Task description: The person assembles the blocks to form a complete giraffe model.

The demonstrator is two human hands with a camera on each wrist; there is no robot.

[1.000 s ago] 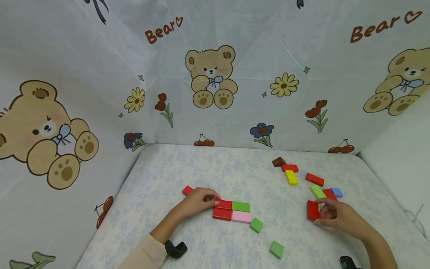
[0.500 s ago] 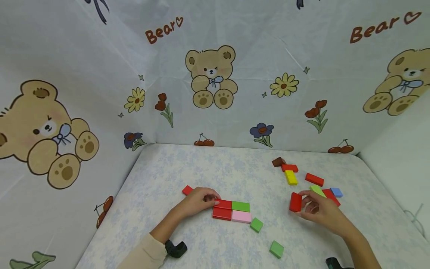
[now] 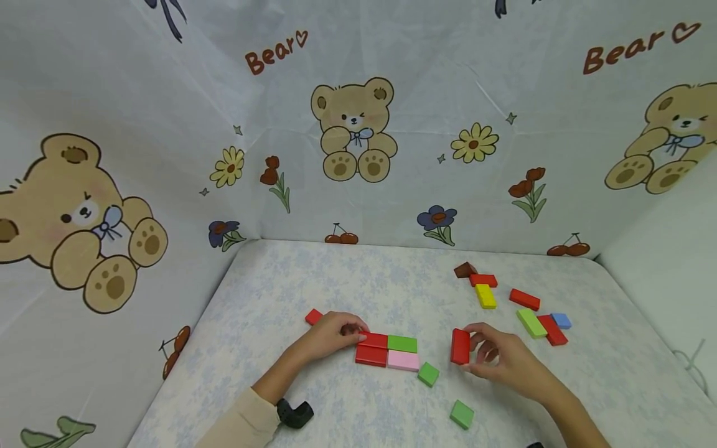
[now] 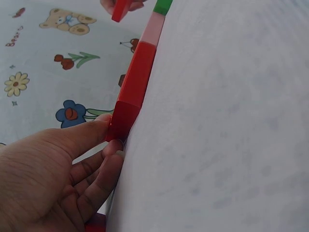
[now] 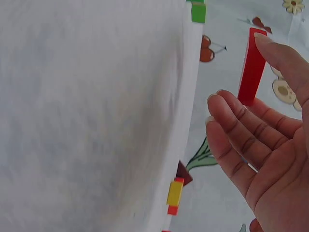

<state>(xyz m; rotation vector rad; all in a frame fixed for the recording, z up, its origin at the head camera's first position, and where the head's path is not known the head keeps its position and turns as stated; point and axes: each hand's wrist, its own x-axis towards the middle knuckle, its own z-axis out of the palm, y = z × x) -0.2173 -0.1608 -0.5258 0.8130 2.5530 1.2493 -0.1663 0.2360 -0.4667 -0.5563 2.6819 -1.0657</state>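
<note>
1. Currently, from where I stand, the person's right grip (image 3: pixel 501 361) is narrow, pinching an upheld red block (image 3: pixel 460 346) by its short ends, thumb at the near one.
2. That block is just left of the right grip, raised off the bench (image 3: pixel 269 280), its long axis running away from the person.
3. The left grip (image 3: pixel 334 336) has its thumb against the left end of a lying red block (image 3: pixel 374 340), whose long axis runs sideways; whether it pinches or only steadies that end, I cannot tell.
4. Right of the left grip, a second red block (image 3: pixel 371 356), a green block (image 3: pixel 402 344) and a pink block (image 3: pixel 403 361) join that lying one in two rows.
5. Between the pink block and the right grip sits a small green block (image 3: pixel 428 374), partly in the way; another green piece (image 3: pixel 462 415) lies nearer the person.
6. Well beyond the right grip are a brown block (image 3: pixel 465 269) and a yellow block (image 3: pixel 485 296); a blue block (image 3: pixel 561 320) lies farther right.
</note>
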